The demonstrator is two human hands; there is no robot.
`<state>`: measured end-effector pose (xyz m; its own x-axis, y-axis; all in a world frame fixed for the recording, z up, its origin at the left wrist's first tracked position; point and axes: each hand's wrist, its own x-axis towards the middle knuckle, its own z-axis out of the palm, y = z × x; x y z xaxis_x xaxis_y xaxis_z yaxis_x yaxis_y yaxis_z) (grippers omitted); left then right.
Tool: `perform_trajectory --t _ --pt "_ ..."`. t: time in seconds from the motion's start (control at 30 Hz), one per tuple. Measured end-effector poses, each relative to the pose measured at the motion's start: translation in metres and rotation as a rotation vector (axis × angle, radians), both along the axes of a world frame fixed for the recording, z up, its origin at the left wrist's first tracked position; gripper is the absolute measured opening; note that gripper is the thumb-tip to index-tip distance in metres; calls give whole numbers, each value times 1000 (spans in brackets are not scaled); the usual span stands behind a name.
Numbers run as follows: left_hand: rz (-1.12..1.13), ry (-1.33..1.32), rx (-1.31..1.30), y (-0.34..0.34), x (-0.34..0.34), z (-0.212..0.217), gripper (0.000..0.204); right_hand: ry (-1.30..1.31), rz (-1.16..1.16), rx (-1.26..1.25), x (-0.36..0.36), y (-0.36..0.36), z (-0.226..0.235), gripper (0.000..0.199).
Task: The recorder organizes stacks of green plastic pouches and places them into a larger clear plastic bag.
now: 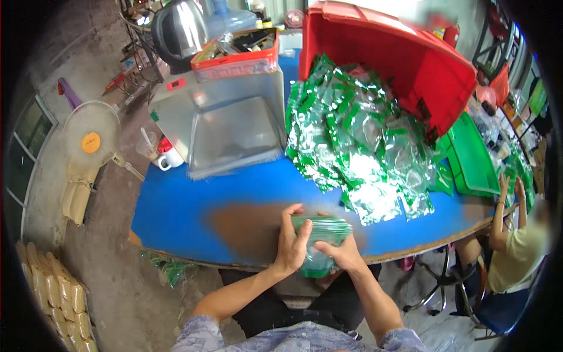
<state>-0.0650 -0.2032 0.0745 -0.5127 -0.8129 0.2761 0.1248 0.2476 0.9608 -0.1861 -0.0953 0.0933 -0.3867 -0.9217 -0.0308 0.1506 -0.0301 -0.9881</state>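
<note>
Packet stack point(329, 232) partly hidden by hands point(291, 249), co-worker's head point(542, 226) blurred; brown sacks point(58, 296) cut off lower left

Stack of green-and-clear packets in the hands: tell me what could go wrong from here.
The stack looks slick and sits between the left hand and right hand at the near edge of the blue table; if the grip loosens, packets might slip toward the lap or floor.

The loose pile of packets spilling from the tipped red bin could slide farther if bumped.
</note>
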Motion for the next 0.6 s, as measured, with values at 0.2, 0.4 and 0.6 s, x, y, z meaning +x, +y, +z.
perform_trajectory --t 0.2,0.4,0.6 --pt "367 -215 -462 -205 -18 0 24 -694 -211 -82 -26 33 -52 86" --pt "359 -595 -316 -323 39 -33 31 -698 -227 -29 -16 38 -72 90" --pt "308 -591 -150 -318 31 -8 23 -669 -269 34 -14 33 -52 92"
